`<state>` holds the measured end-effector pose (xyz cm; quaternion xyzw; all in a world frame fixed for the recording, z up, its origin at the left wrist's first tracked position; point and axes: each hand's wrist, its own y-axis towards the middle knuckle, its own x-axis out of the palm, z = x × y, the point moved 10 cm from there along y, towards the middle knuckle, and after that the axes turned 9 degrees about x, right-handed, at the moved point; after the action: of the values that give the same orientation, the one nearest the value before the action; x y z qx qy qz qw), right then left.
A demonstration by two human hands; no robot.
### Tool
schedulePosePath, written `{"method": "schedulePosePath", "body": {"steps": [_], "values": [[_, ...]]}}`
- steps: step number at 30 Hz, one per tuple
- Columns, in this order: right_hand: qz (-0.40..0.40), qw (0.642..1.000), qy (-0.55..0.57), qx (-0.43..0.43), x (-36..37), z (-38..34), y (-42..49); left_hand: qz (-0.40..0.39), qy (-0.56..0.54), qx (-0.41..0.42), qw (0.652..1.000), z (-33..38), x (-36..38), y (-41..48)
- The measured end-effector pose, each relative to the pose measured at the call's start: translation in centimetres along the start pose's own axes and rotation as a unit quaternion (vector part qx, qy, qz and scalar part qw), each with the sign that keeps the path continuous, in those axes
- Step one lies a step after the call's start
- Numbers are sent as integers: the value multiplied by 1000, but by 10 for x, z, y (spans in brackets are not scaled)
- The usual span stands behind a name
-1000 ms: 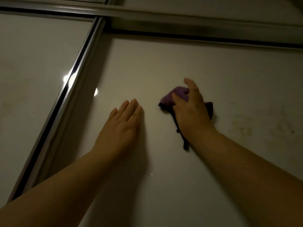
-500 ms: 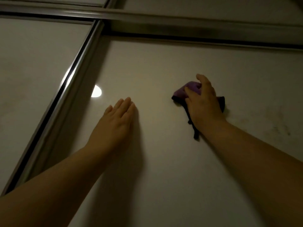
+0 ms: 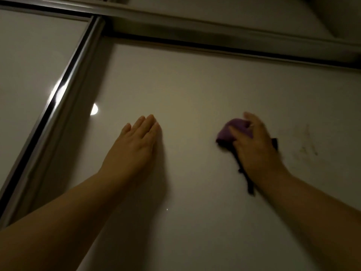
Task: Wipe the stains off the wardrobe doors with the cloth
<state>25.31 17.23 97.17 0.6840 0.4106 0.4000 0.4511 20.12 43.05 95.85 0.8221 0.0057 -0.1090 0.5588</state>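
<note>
A pale glossy wardrobe door (image 3: 195, 85) fills the view in dim light. My right hand (image 3: 256, 145) presses a purple cloth (image 3: 232, 131) with a dark edge against the door at centre right; a dark strip of the cloth hangs below my wrist. Faint dark stains (image 3: 306, 145) mark the door just right of that hand. My left hand (image 3: 134, 145) lies flat on the door at centre left, fingers together, holding nothing.
A shiny metal frame strip (image 3: 58, 106) runs diagonally on the left and divides this door from the neighbouring panel (image 3: 29, 65). A dark top rail (image 3: 214, 44) crosses above. A round light reflection (image 3: 94, 110) sits near the frame.
My right hand has slid the cloth to the right along the door, closer to the stains. My left hand stays flat on the door.
</note>
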Motion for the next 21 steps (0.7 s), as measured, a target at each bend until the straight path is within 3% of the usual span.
{"method": "schedulePosePath", "body": {"steps": [2, 5, 10, 13, 15, 18, 21], "values": [[54, 997, -16, 55, -18, 4, 26, -10, 0, 3, 1000, 0, 3, 1], [90, 994, -43, 32, -6, -13, 43, 14, -6, 17, 1000, 6, -4, 3], [13, 993, -111, -36, 44, -28, 21, 6, -19, 27, 999, 25, 0, 15], [-60, 966, -221, -124, 49, -27, -5, 22, -22, 31, 999, 44, -2, 25], [-97, 961, -220, -136, 42, -20, -9, 24, -28, 31, 999, 55, 1, 31], [-76, 973, -189, -113, 11, -11, 10, 26, -35, 32, 999, 67, 10, 39], [-21, 964, -250, -89, -17, -3, 48, 20, -31, 28, 999, 74, 19, 48]]}}
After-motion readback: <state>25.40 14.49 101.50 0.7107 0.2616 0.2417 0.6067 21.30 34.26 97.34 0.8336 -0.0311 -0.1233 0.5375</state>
